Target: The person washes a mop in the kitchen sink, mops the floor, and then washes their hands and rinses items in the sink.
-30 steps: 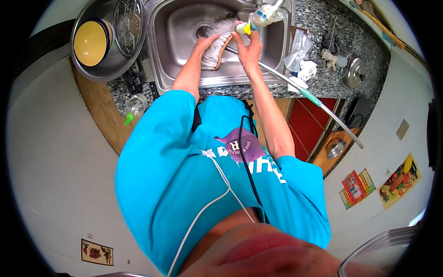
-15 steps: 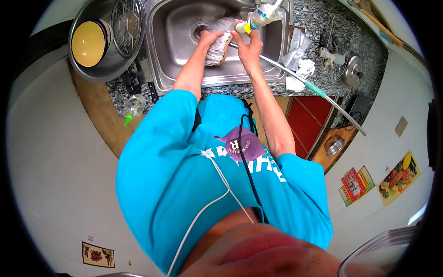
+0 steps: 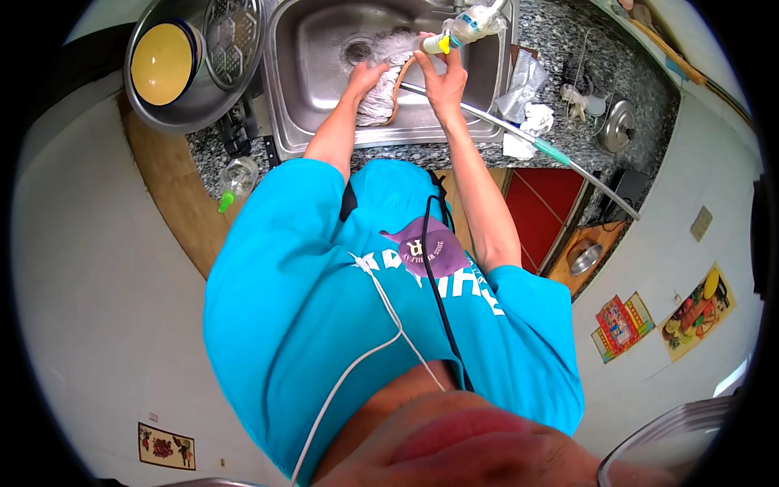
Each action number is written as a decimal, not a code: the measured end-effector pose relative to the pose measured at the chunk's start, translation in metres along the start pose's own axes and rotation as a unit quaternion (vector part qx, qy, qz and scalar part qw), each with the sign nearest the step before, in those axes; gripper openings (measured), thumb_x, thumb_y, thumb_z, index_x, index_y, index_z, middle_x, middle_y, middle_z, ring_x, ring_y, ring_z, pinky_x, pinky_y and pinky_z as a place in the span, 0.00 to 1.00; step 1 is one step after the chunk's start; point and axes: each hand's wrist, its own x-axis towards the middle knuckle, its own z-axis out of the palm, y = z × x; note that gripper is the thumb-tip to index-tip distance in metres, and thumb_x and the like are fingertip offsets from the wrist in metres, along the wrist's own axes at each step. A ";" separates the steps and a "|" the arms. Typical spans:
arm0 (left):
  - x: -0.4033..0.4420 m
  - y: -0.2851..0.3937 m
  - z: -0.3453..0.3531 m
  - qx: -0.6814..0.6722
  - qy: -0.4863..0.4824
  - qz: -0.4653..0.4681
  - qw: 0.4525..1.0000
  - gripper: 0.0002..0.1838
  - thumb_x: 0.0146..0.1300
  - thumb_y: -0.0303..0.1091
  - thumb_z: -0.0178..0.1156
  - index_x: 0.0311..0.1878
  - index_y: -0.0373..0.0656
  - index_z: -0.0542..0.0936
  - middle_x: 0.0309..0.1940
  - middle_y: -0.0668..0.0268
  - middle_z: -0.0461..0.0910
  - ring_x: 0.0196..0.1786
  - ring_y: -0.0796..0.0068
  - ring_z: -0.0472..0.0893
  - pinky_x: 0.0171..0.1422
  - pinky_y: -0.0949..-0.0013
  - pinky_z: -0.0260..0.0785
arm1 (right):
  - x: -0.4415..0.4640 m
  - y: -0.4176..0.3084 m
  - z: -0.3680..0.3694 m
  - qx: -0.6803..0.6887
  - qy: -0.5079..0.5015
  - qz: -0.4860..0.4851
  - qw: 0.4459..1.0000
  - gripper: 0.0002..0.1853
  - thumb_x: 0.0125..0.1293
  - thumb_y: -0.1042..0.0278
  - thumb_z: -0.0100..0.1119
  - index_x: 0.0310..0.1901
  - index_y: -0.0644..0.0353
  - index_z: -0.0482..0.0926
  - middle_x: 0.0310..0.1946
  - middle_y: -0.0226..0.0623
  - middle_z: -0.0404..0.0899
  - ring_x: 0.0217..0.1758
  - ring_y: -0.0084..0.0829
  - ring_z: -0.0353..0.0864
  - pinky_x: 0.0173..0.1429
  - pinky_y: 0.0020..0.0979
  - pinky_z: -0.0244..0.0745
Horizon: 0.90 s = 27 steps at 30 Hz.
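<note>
A grey-white mop head (image 3: 378,103) with an orange-brown edge lies in the steel sink (image 3: 284,81), under a spray of water from the faucet nozzle (image 3: 436,45). My left hand (image 3: 367,78) is closed on the strands at the mop head's left side. Close to the nozzle, my right hand (image 3: 444,81) is at the mop head's upper right end, fingers bent, its fingertips partly hidden by the nozzle. The metal pole (image 3: 495,120) with a green grip runs from the mop head beneath my right hand, across the sink's edge and out past the counter.
A large metal basin (image 3: 195,114) with a yellow bowl (image 3: 161,65) stands left of the sink. A clear bottle (image 3: 238,177) with a green nozzle is below it. Right of the sink lie crumpled tissue (image 3: 537,118), plastic wrap (image 3: 523,85) and a metal lid (image 3: 618,127) on the granite counter.
The mop strands, bunched up half a second ago, now hang lower and more spread. My left hand has shifted slightly down and away from the nozzle. The whole view has tilted a little.
</note>
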 end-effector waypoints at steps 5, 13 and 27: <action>-0.013 0.010 -0.015 0.035 0.057 0.120 0.991 0.34 0.45 0.50 0.58 0.53 0.34 0.73 0.46 0.44 0.75 0.52 0.50 0.74 0.58 0.61 0.64 | -0.002 -0.003 0.000 -0.022 -0.003 -0.002 1.000 0.18 0.54 0.65 0.65 0.46 0.57 0.75 0.39 0.39 0.79 0.42 0.34 0.77 0.48 0.32 0.69; -0.054 0.043 -0.027 0.077 0.134 0.176 0.972 0.32 0.47 0.50 0.57 0.51 0.34 0.74 0.46 0.44 0.75 0.52 0.50 0.74 0.57 0.60 0.65 | -0.005 0.004 0.002 -0.034 0.012 0.005 0.999 0.17 0.53 0.63 0.66 0.43 0.58 0.75 0.37 0.41 0.78 0.41 0.35 0.77 0.46 0.33 0.69; -0.055 0.042 -0.031 0.183 0.186 0.252 0.932 0.31 0.42 0.48 0.64 0.48 0.35 0.77 0.48 0.53 0.72 0.54 0.57 0.71 0.61 0.65 0.61 | -0.007 0.027 0.005 -0.019 0.020 0.006 1.000 0.17 0.51 0.59 0.67 0.38 0.60 0.74 0.29 0.37 0.75 0.34 0.34 0.74 0.40 0.34 0.67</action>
